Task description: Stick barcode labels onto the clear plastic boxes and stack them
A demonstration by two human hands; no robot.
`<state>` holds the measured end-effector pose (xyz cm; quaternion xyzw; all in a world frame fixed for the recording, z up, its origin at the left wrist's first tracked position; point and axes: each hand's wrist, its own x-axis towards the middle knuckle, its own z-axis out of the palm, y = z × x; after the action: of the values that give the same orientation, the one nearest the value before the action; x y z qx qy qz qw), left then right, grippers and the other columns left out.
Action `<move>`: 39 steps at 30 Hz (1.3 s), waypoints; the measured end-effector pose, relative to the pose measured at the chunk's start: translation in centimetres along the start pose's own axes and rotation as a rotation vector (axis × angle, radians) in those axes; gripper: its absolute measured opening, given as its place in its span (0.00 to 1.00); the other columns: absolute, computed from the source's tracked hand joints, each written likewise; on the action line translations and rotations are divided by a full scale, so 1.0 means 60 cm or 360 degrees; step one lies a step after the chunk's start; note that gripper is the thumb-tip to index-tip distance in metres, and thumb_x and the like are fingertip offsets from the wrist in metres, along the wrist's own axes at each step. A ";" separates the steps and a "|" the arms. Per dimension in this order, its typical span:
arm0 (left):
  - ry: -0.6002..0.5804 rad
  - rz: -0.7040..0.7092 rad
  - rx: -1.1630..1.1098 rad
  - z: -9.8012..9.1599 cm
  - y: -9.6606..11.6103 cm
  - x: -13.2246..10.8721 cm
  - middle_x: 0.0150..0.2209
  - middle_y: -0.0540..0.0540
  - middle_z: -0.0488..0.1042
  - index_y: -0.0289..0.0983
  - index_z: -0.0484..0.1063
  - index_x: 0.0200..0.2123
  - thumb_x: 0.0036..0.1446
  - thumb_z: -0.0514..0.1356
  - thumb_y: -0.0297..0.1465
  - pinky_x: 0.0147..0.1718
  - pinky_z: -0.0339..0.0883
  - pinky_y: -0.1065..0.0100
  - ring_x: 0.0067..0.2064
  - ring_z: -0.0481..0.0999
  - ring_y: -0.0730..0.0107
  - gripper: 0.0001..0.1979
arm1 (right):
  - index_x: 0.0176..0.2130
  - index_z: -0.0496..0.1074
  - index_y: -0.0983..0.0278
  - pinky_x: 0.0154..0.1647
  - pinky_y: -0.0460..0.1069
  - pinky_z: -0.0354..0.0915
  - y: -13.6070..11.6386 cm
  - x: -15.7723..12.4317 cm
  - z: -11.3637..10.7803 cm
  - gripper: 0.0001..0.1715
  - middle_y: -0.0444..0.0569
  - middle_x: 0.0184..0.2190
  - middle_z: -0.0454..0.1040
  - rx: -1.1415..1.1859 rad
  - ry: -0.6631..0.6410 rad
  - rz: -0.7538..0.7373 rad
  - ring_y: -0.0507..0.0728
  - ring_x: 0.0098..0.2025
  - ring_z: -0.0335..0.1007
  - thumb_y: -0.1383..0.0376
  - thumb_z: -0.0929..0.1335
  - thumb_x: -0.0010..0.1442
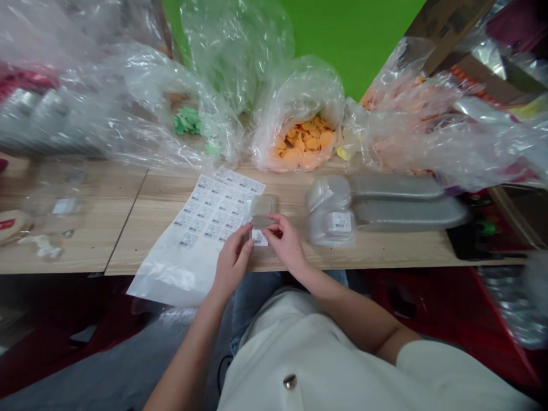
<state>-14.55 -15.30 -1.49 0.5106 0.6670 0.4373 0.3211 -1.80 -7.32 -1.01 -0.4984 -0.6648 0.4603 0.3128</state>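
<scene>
A small clear plastic container [263,205] lies in front of me near the table's edge, with a white barcode label [259,238] on its near part. My left hand [233,257] grips the container's left side, its thumb at the label's left edge. From the other side, my right hand [286,242] pinches the label's right edge between thumb and fingers. A sheet of barcode labels [209,211] spreads out to the left, its backing hanging over the table edge. Close on the right are stacked clear plastic containers [329,197], one bearing a similar label [341,221].
Along the back stand clear plastic bags, one with orange pieces [306,137] and another with green pieces [187,121]. Two long nested stacks of containers [406,211] reach rightward. At far left lie a tape roll [12,225] and a blurred clear package [57,191].
</scene>
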 end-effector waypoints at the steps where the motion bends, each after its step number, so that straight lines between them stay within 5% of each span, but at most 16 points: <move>1: 0.0032 -0.0006 0.0010 0.003 0.000 0.001 0.56 0.43 0.66 0.38 0.63 0.54 0.60 0.50 0.36 0.57 0.54 0.61 0.57 0.63 0.65 0.19 | 0.46 0.66 0.61 0.38 0.49 0.65 0.001 -0.001 0.002 0.18 0.43 0.29 0.73 -0.0049 0.0014 -0.0035 0.52 0.31 0.69 0.65 0.66 0.54; 7: 0.0200 0.0011 0.0160 0.018 -0.002 0.004 0.50 0.44 0.71 0.38 0.66 0.50 0.57 0.55 0.35 0.52 0.59 0.62 0.52 0.68 0.64 0.18 | 0.48 0.66 0.60 0.45 0.53 0.64 0.003 -0.015 -0.001 0.17 0.45 0.33 0.74 -0.0447 0.0105 -0.0360 0.56 0.40 0.68 0.65 0.65 0.57; 11: 0.0243 0.0016 0.0173 0.028 -0.001 0.003 0.51 0.43 0.70 0.38 0.65 0.51 0.57 0.54 0.34 0.52 0.59 0.62 0.52 0.68 0.64 0.18 | 0.51 0.64 0.64 0.51 0.56 0.62 0.010 -0.023 -0.017 0.20 0.55 0.45 0.69 -0.0629 0.0287 -0.0575 0.59 0.51 0.63 0.62 0.63 0.60; 16: 0.0276 0.0001 0.0053 0.014 0.000 0.000 0.54 0.42 0.67 0.37 0.65 0.51 0.61 0.48 0.34 0.57 0.53 0.60 0.57 0.63 0.65 0.17 | 0.54 0.63 0.65 0.56 0.58 0.59 0.013 -0.020 -0.032 0.27 0.56 0.53 0.65 -0.0876 -0.0310 -0.0929 0.61 0.56 0.57 0.57 0.65 0.58; 20: 0.0550 -0.0279 -0.0101 -0.040 0.027 -0.008 0.52 0.42 0.67 0.38 0.68 0.47 0.57 0.53 0.38 0.54 0.56 0.59 0.55 0.65 0.61 0.17 | 0.58 0.59 0.65 0.57 0.57 0.58 -0.005 -0.015 -0.042 0.32 0.56 0.54 0.65 -0.0848 -0.0336 -0.1012 0.59 0.57 0.56 0.53 0.64 0.58; 25: -0.0246 -0.0886 -0.1256 -0.073 0.091 -0.015 0.39 0.47 0.74 0.41 0.68 0.47 0.51 0.61 0.36 0.41 0.65 0.67 0.37 0.73 0.72 0.19 | 0.57 0.59 0.67 0.58 0.56 0.56 -0.049 -0.028 -0.073 0.33 0.57 0.56 0.63 -0.0750 -0.0337 -0.1326 0.60 0.58 0.55 0.52 0.63 0.59; 27: -0.0327 -0.0887 -0.1373 -0.065 0.110 -0.012 0.30 0.52 0.72 0.40 0.70 0.42 0.47 0.64 0.33 0.35 0.65 0.73 0.29 0.70 0.78 0.16 | 0.57 0.59 0.65 0.57 0.56 0.57 -0.066 -0.035 -0.100 0.33 0.57 0.56 0.63 -0.0728 -0.0310 -0.1365 0.60 0.57 0.56 0.51 0.63 0.58; 32: -0.0392 -0.0447 -0.0991 -0.041 0.131 0.000 0.27 0.52 0.68 0.39 0.71 0.38 0.52 0.61 0.36 0.31 0.61 0.76 0.31 0.66 0.77 0.10 | 0.58 0.59 0.62 0.57 0.59 0.55 -0.089 -0.052 -0.191 0.36 0.55 0.54 0.66 -0.0532 -0.0403 -0.1171 0.61 0.55 0.60 0.48 0.64 0.56; 37: -0.0716 -0.0422 -0.0731 -0.060 0.136 0.009 0.24 0.53 0.66 0.39 0.72 0.32 0.54 0.59 0.35 0.28 0.58 0.77 0.28 0.64 0.78 0.06 | 0.55 0.63 0.58 0.50 0.59 0.63 -0.086 -0.067 -0.248 0.30 0.53 0.48 0.72 0.0574 -0.0685 -0.0237 0.60 0.50 0.68 0.47 0.55 0.62; 39: -0.0798 -0.0484 -0.0739 -0.081 0.128 0.010 0.23 0.52 0.66 0.38 0.72 0.31 0.53 0.59 0.35 0.26 0.58 0.77 0.26 0.63 0.78 0.06 | 0.52 0.67 0.57 0.47 0.57 0.66 -0.085 -0.065 -0.272 0.27 0.52 0.45 0.74 0.0839 -0.0596 -0.0149 0.60 0.47 0.71 0.48 0.58 0.61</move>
<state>-15.86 -15.25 7.52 0.4105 0.5189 0.3858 0.6430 11.75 -6.56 10.09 -0.2760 -0.5908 0.6854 0.3242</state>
